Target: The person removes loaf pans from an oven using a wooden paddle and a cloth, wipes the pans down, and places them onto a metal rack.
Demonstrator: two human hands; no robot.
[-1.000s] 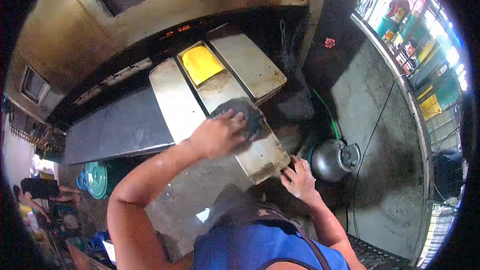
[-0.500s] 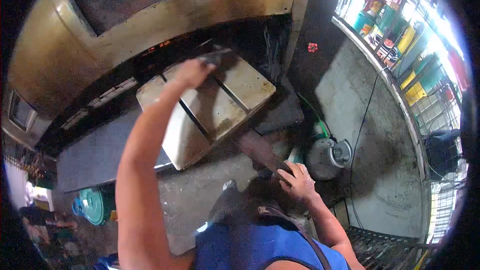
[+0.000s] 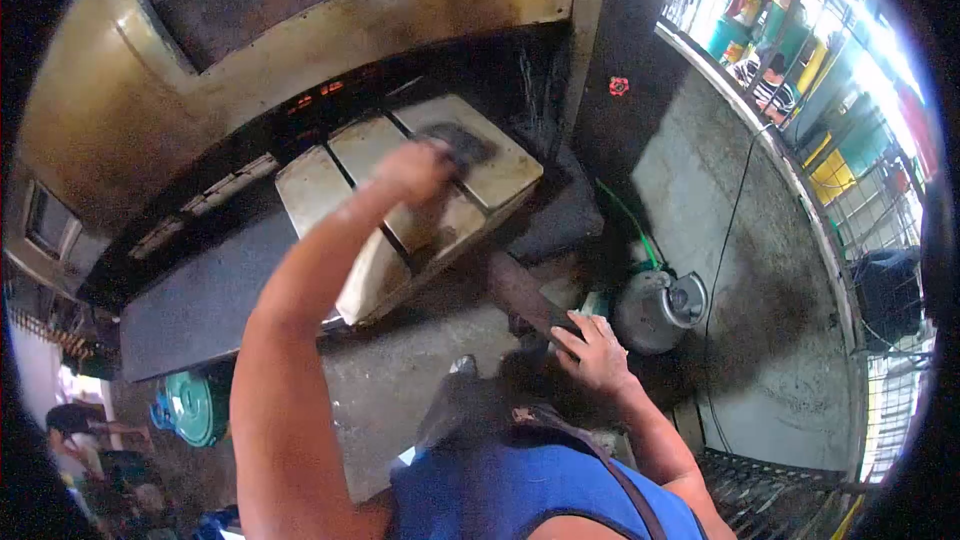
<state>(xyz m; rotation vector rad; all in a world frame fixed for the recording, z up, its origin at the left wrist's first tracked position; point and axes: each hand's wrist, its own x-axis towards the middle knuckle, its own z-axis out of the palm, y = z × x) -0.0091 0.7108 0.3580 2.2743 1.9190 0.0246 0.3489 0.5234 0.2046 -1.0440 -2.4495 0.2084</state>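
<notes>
My left hand (image 3: 415, 172) is closed on a dark cloth (image 3: 458, 148), smeared by motion, over the light metal trays (image 3: 505, 165). These trays lie side by side on the dark shelf in front of the oven. My right hand (image 3: 597, 350) grips the near end of a long dark brown board (image 3: 525, 295), its fingers wrapped round the edge. The board's far end reaches to just below the trays' near edge.
A grey gas tank (image 3: 650, 312) with a green hose stands at the right wall. The oven front (image 3: 300, 50) rises behind the dark shelf (image 3: 200, 300). A green lidded bin (image 3: 195, 408) and another person (image 3: 80, 440) are at lower left.
The yellow cloth on the middle tray is no longer visible. My left hand has moved up over the trays, then right with the dark cloth. The middle tray has slid back, and the board now shows.
</notes>
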